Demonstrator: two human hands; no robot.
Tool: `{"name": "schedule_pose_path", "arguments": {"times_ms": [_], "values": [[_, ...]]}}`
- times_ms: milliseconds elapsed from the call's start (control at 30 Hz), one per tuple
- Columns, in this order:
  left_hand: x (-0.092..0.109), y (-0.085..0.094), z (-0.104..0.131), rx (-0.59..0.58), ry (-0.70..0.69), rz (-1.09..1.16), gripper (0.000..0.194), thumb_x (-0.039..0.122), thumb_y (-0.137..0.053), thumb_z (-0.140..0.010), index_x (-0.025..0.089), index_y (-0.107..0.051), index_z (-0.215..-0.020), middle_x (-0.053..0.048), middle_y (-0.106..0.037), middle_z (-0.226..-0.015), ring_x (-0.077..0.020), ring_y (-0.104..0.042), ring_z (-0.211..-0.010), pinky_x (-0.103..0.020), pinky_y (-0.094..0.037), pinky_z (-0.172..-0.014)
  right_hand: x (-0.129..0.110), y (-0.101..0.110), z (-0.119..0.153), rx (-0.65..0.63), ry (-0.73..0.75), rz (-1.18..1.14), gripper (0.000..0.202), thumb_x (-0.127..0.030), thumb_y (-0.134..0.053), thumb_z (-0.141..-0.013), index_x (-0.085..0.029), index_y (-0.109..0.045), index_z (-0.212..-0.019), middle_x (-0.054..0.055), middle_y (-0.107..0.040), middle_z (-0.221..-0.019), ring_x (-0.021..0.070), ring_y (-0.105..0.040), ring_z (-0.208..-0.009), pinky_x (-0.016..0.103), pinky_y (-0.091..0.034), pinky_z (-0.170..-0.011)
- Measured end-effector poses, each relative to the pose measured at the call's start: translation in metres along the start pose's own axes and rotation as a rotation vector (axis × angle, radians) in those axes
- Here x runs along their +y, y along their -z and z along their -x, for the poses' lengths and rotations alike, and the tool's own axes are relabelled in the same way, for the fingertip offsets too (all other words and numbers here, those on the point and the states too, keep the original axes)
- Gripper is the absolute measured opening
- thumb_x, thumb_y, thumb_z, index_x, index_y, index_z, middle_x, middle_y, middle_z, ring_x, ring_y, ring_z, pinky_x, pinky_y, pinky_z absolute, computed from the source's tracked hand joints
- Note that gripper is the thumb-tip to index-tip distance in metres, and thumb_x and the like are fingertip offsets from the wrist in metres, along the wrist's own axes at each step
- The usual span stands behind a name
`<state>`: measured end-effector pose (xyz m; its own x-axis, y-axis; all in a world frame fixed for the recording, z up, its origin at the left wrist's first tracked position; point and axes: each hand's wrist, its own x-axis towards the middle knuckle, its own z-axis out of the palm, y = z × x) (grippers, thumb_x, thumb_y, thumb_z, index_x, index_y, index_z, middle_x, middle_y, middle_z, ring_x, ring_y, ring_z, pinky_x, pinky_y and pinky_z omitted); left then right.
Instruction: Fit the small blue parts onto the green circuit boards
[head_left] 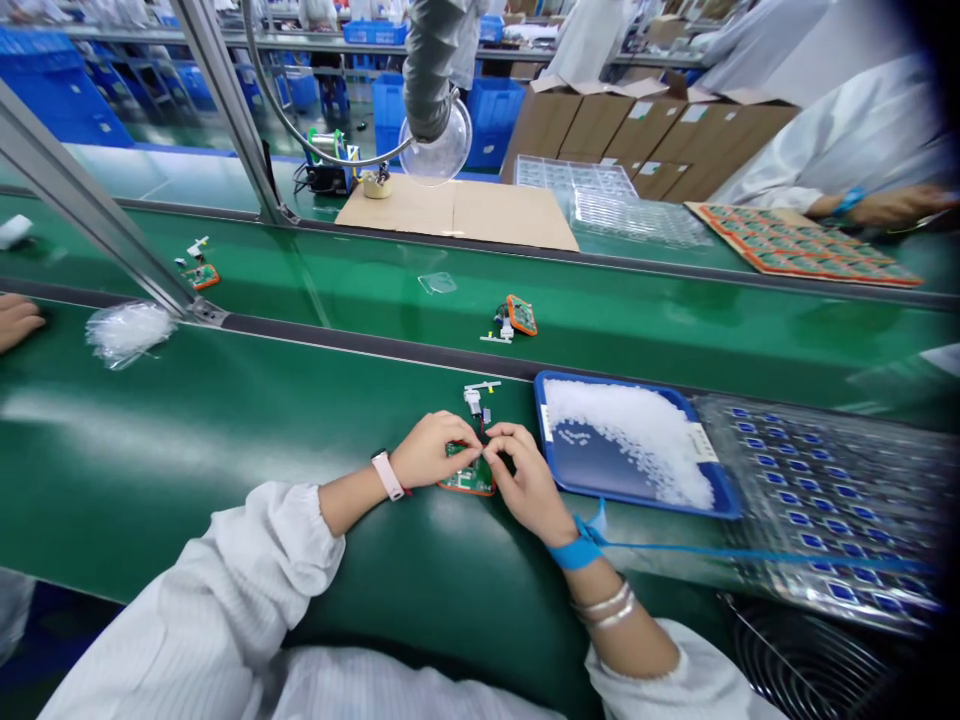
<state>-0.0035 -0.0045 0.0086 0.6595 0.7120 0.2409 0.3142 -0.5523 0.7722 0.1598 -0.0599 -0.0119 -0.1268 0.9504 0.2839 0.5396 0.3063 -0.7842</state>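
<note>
A green circuit board with an orange edge lies on the green bench in front of me, partly covered by my fingers. My left hand rests over its upper left part, thumb and index finger pinched. From the other side, my right hand pinches at the board's upper right corner, its fingertips almost meeting the left ones. Whatever sits between the fingertips is too small to make out. Just beyond, a white connector piece on dark and red wires and a thin white strip lie on the bench.
A blue tray of small white pieces stands right of my hands, beside clear plastic trays of dark parts. Another wired board lies on the strip beyond the rail. A plastic bag bundle is left. A blue cord trails from my right wrist.
</note>
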Motion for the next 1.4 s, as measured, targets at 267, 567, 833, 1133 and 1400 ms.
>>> {"name": "schedule_pose_path", "arguments": {"times_ms": [267, 567, 833, 1133, 1400], "values": [[-0.009, -0.002, 0.003, -0.059, 0.059, -0.099, 0.01, 0.022, -0.059, -0.081, 0.018, -0.066, -0.074, -0.002, -0.069, -0.088, -0.0165, -0.059, -0.086, -0.032, -0.042, -0.084, 0.005, -0.001, 0.0, -0.057, -0.049, -0.021, 0.016, -0.029, -0.045, -0.087, -0.021, -0.052, -0.074, 0.008, -0.051, -0.097, 0.0223, -0.048, -0.099, 0.041, -0.04, -0.088], [-0.011, -0.004, -0.002, -0.083, 0.142, -0.12, 0.009, 0.014, -0.06, -0.076, 0.016, -0.065, -0.069, -0.002, -0.069, -0.082, -0.0159, -0.062, -0.08, -0.028, -0.044, -0.078, 0.003, -0.004, -0.006, -0.089, -0.125, -0.046, 0.016, -0.022, -0.045, -0.083, -0.019, -0.05, -0.068, 0.007, -0.049, -0.088, 0.0198, -0.05, -0.083, 0.036, -0.044, -0.075], [-0.015, 0.0, 0.004, -0.067, 0.051, -0.118, 0.008, 0.024, -0.059, -0.079, 0.017, -0.061, -0.083, -0.004, -0.066, -0.087, -0.0178, -0.058, -0.084, -0.031, -0.043, -0.079, 0.009, 0.037, -0.006, 0.109, -0.059, 0.132, 0.015, -0.026, -0.048, -0.084, -0.02, -0.056, -0.073, 0.007, -0.054, -0.088, 0.0195, -0.053, -0.084, 0.035, -0.043, -0.074], [-0.019, 0.0, 0.006, -0.11, -0.005, -0.156, 0.012, 0.026, -0.053, -0.082, 0.018, -0.057, -0.091, -0.005, -0.064, -0.093, -0.0188, -0.056, -0.087, -0.033, -0.041, -0.081, 0.094, 0.108, 0.006, 0.224, -0.271, 0.438, 0.021, -0.038, -0.051, -0.073, -0.02, -0.056, -0.064, 0.007, -0.055, -0.069, 0.023, -0.052, -0.073, 0.037, -0.042, -0.065], [-0.021, 0.001, 0.006, -0.106, -0.017, -0.124, 0.014, 0.027, -0.053, -0.084, 0.018, -0.059, -0.092, -0.004, -0.065, -0.094, -0.0182, -0.057, -0.088, -0.033, -0.041, -0.083, 0.095, 0.108, 0.007, 0.189, -0.218, 0.511, 0.019, -0.033, -0.049, -0.074, -0.02, -0.053, -0.062, 0.007, -0.054, -0.069, 0.0239, -0.051, -0.073, 0.04, -0.041, -0.068]]}}
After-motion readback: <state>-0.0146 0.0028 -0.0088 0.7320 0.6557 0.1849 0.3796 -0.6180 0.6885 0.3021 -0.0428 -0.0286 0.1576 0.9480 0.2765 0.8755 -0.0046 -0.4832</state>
